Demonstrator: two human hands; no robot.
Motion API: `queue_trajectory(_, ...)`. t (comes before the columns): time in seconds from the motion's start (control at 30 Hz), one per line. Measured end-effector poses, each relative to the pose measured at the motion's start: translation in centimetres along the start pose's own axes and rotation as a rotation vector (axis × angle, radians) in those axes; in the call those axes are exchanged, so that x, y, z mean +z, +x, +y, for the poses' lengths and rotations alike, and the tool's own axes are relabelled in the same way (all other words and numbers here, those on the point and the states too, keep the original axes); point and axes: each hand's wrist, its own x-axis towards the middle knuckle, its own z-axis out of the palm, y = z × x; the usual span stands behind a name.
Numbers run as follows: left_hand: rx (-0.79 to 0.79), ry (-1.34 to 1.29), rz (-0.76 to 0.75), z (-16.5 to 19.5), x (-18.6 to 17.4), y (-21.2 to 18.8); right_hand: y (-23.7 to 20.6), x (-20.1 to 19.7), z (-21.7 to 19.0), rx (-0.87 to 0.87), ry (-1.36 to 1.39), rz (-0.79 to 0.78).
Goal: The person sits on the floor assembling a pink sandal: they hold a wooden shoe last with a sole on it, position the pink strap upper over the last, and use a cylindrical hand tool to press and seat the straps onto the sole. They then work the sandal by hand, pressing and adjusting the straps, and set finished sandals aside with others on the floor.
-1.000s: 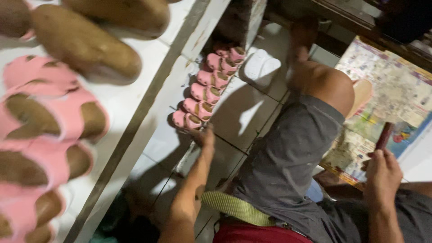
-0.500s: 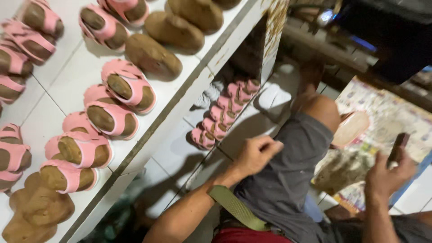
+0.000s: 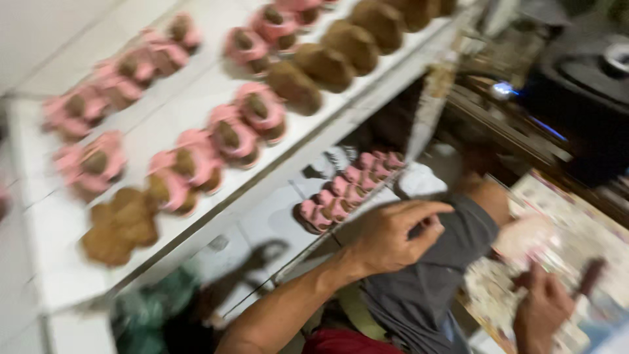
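Note:
The view is motion-blurred. My left hand (image 3: 386, 237) hovers above my grey-clad thigh (image 3: 432, 288), fingers loosely curled, with nothing seen in it. Just beyond it a row of small pink sandal pieces (image 3: 347, 193) lies on the tiled floor under the shelf edge. My right hand (image 3: 542, 308), at the lower right, grips a narrow dark brown stick-like thing (image 3: 590, 276) over a patterned printed sheet (image 3: 576, 229). A white tiled shelf (image 3: 196, 98) at the left carries several pink sandals with brown insoles (image 3: 229, 137) and plain brown soles (image 3: 324, 65).
A brown flower-shaped piece (image 3: 121, 226) lies near the shelf's front edge. Something green (image 3: 147, 314) sits in the shadow under the shelf. Dark equipment with a small blue light (image 3: 504, 88) stands at the upper right. A pale rounded piece (image 3: 524, 239) rests on the printed sheet.
My left hand has lifted from the pink pieces on the floor to above my thigh. The view has swung up and left, showing more of the shelf. My right hand still holds the stick.

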Motion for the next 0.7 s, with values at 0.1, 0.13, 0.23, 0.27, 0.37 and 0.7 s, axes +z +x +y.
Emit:
queue_trajectory(0.1, 0.003, 0.217, 0.359, 1.2, -6.3, -2.6, 2.3, 0.7, 0.7, -0.100, -0.112, -0.021)
queue_trajectory(0.13, -0.168, 0.093, 0.570, 1.5, -8.3, -3.6, 3.0, 1.0, 0.8, 0.012, 0.025, -0.040)
queue_trajectory(0.23, -0.047, 0.557, 0.935, 1.5, -17.4, -8.2, 5.0, 2.0, 0.4, 0.196, 0.334, -0.108)
queue_trajectory(0.27, -0.088, 0.807, 1.069, 1.4, -19.9, -10.0, 5.5, 2.4, 0.2, 0.223, 0.412, -0.142)
queue_trajectory(0.37, -0.290, 1.225, 1.254, 1.2, -23.9, -15.9, 6.4, 2.4, -0.6, 0.239, 0.473, -0.210)
queue_trajectory(0.7, -0.458, 1.045, 1.103, -0.3, -30.9, -22.0, 2.7, 0.5, -0.9, 0.288, 0.565, 0.013)
